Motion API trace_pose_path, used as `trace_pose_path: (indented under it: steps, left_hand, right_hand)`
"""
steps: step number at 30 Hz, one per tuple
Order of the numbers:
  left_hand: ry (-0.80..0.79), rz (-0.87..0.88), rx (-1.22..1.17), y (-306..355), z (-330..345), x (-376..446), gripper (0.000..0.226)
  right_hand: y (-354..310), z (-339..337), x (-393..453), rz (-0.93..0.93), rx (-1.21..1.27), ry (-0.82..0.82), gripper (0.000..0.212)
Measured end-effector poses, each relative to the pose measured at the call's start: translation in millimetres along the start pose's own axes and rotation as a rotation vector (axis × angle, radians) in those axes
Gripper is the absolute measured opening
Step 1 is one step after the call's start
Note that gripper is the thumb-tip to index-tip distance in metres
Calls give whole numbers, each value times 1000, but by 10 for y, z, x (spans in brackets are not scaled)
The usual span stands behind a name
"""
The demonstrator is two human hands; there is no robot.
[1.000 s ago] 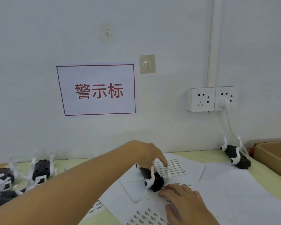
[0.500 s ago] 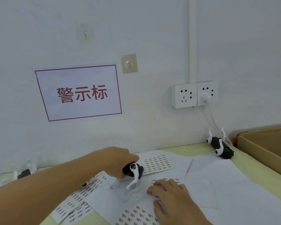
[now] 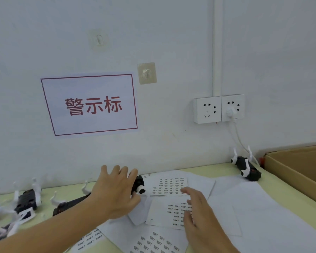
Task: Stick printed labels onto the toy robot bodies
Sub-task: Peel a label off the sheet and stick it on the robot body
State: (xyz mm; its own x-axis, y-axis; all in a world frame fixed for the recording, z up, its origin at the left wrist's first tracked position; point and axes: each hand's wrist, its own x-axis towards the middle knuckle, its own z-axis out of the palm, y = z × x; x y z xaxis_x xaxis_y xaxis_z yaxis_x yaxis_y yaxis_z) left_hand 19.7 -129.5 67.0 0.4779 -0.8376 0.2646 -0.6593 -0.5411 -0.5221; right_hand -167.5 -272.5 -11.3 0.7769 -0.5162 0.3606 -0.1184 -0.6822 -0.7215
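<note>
Spreading wide since half a second ago, left hand [image 3: 115, 190] fingers splayed, thumb touching black-and-white plastic toy robot body [image 3: 139, 185] lying beside white printed label sheets [image 3: 169, 186]. Right hand [image 3: 197, 214] lifted, fingers relaxed, over labels; contact unclear.

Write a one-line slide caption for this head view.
Left hand on a black toy robot, right hand open above label sheets on the table.
</note>
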Motion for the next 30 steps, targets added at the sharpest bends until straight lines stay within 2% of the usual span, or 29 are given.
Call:
trace_pose_path:
  steps: [4, 7, 8, 10, 12, 14, 17, 23, 26, 30]
  left_hand:
    - [185, 14, -67, 167, -385, -14, 49]
    - [233, 171, -354, 446, -494, 34, 41]
    - [203, 222, -514, 566, -507, 41, 40]
    - [15, 276, -801, 832, -477, -2, 45]
    - [-209, 265, -937, 1107, -340, -71, 62]
    - [-239, 201, -973, 1302, -188, -129, 69]
    - [-98, 152, -944, 1406, -69, -140, 60]
    - [-15, 46, -1027, 1397, -58, -182, 47]
    - [65, 1, -1025, 1393, -89, -209, 31]
    - [127, -95, -1042, 1376, -75, -191, 31]
  right_hand:
    - [2, -91, 29, 197, 247, 230, 56]
    - [24, -148, 35, 281, 375, 354, 51]
    - [33, -158, 35, 297, 409, 379, 50]
    - [54, -165, 40, 325, 455, 409, 47]
    - [86, -170, 42, 349, 468, 430, 45]
    - [104, -177, 37, 350, 462, 452, 45]
    - [73, -171, 26, 271, 412, 490, 46]
    - [-17, -157, -35, 89, 347, 554, 50]
    - [-25, -163, -67, 42, 355, 578, 42]
    - [-108, -102, -154, -125, 191, 547, 26]
